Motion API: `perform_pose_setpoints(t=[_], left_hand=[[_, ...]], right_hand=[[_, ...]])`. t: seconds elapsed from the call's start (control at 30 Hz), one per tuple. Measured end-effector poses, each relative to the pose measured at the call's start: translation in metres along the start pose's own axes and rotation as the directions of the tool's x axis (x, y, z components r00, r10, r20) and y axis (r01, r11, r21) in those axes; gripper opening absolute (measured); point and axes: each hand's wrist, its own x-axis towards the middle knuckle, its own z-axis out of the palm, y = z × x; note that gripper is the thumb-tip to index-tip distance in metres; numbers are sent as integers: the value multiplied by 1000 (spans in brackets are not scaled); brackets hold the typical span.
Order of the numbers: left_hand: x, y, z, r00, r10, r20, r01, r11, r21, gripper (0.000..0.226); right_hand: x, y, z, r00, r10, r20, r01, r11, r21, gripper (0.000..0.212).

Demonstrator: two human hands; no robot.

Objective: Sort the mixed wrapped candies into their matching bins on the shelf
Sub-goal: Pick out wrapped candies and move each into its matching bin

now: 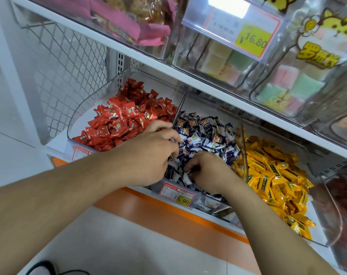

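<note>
Three clear bins stand side by side on the lower shelf. Red wrapped candies (125, 118) fill the left bin, purple-and-white candies (208, 133) the middle bin, yellow candies (275, 175) the right bin. Both my hands are down in the middle bin's front part. My left hand (148, 153) lies over the divider (179, 108) between red and purple, fingers curled into the purple candies. My right hand (206, 169) has its fingers curled among the purple candies near the bin's front; what it holds is hidden.
A price tag reading 19.90 (176, 193) hangs on the middle bin's front. The upper shelf (188, 76) overhangs with clear boxes of pastel sweets (226, 56) and a 16.80 tag (251, 39). Wire mesh (69, 62) closes the left side. An orange strip (168, 213) edges the shelf.
</note>
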Motion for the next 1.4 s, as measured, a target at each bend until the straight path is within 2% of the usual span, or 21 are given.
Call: perform_pose_setpoints(t=[0.07,0.13,0.23,0.3,0.37,0.43,0.5,0.63,0.8,0.83,0.93,1.0,1.07,1.17,1.2,1.33,1.4], left_hand=[[0,0,-1,1000,-1,2,1,1000,0,30],[0,1,-1,1000,-2,2,2,1000,1,31],[1,2,-1,1000,-4,4,4,1000,1,31],[1,2,-1,1000,-4,4,4,1000,-2,31],[0,2,-2,1000,-6,4,6,1000,-1,30],[0,2,-2,1000,-11,9,11,1000,0,30],[1,2,-2,1000,-12,12,12,1000,-3,30],[2,2,-1,1000,-13,14,13,1000,2,30],[2,2,-1,1000,-11,12,11,1000,3,29],[1,2,-1,1000,-11,12,11,1000,4,29],[1,2,-1,1000,-11,16,11,1000,3,29],[1,3,-1,1000,-13,17,13,1000,3,30],[1,3,-2,1000,-20,22,20,1000,1,30],[1,3,-2,999,-23,23,23,1000,2,29],[1,3,-2,999,-23,24,22,1000,5,29],[1,3,-1,999,-25,26,25,1000,1,29],[1,3,-1,999,-23,24,23,1000,0,29]], right_hand=[[-2,3,-5,999,22,41,-26,995,101,28],[-3,4,-7,998,23,59,-30,991,130,30],[-4,2,-5,999,29,30,-34,983,181,22],[-5,-2,-3,999,38,16,-41,964,262,24],[-5,-4,-1,999,42,14,-44,974,223,20],[-6,-4,0,999,27,26,-29,993,114,38],[-7,-3,-2,998,14,57,-21,993,117,44],[-10,0,-12,992,-12,128,-4,992,125,22],[-9,5,-19,988,39,151,-50,996,68,9],[-9,4,-20,986,44,162,-55,996,66,12],[-10,0,-18,987,56,149,-66,996,61,42],[-10,0,-14,993,69,100,-75,996,57,49],[-11,1,-13,995,81,61,-84,995,60,42],[-14,2,-15,999,32,3,-32,995,93,16],[-14,2,-14,1000,15,-13,-14,995,97,13],[-11,3,-2,999,-31,23,30,999,35,46],[-9,3,1,998,-52,23,52,999,9,49]])
